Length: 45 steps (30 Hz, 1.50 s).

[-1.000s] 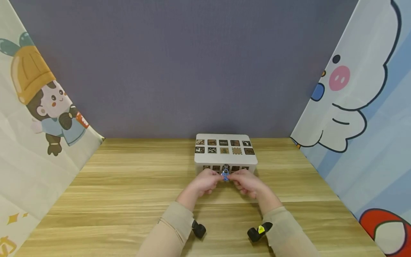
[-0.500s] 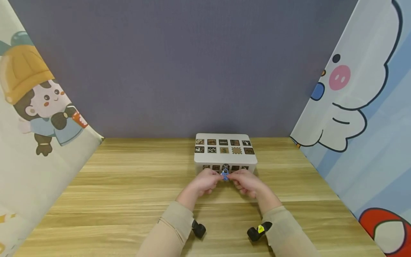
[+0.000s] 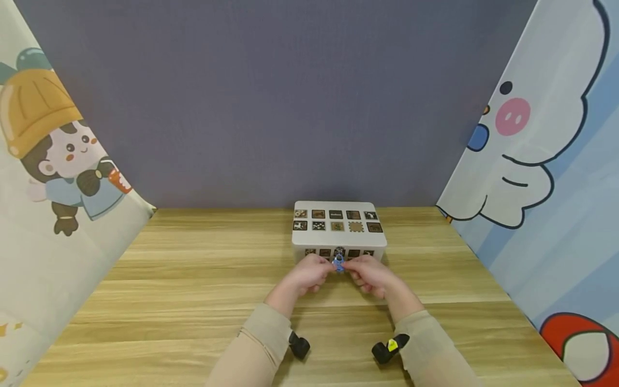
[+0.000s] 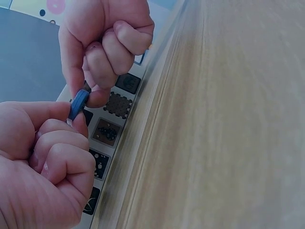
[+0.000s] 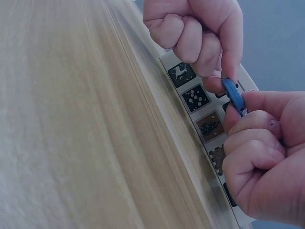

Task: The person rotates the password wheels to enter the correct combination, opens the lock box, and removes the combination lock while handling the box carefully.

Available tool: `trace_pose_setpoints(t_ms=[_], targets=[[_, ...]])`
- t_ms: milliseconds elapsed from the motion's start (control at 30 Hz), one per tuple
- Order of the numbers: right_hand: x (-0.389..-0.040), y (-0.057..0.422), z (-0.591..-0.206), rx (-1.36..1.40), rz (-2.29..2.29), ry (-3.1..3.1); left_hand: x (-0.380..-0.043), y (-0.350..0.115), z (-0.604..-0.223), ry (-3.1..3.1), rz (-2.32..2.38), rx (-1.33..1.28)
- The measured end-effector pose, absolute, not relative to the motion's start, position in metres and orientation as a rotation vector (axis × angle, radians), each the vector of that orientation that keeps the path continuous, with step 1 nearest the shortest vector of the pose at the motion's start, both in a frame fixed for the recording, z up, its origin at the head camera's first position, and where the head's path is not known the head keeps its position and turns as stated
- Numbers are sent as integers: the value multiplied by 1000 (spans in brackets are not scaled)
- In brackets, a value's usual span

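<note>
A small blue padlock [image 3: 338, 265] hangs at the metal latch [image 3: 339, 251] on the front of a white box [image 3: 338, 238] printed with little dark pictures. From the left, my left hand [image 3: 310, 273] pinches the padlock's side between thumb and index finger. My right hand [image 3: 372, 273] pinches the opposite side in the same way. The other fingers of both hands are curled in, as both wrist views show. In the left wrist view the blue lock body [image 4: 78, 104] appears edge-on between the fingertips. How the shackle sits in the latch is too small to tell.
The box stands at the back of a wood-grain table [image 3: 193, 279], close to a grey wall panel [image 3: 290, 107]. Cartoon-printed cloths hang on the left [image 3: 29, 258] and right [image 3: 556, 242]. Small black cameras [image 3: 300, 346] sit on both sleeves.
</note>
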State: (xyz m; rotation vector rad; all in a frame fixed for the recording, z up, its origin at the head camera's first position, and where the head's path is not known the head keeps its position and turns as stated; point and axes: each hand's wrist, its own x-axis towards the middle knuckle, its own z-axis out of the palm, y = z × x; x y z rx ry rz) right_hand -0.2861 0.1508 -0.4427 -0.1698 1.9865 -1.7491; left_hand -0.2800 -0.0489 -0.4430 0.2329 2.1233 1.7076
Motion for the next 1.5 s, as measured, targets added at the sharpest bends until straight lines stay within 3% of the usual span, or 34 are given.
trace_pose_setpoints(t_ms=[1500], targets=[[-293,177,-437,-21,-1893,1858,-280,-47,-445,2179,1685,181]])
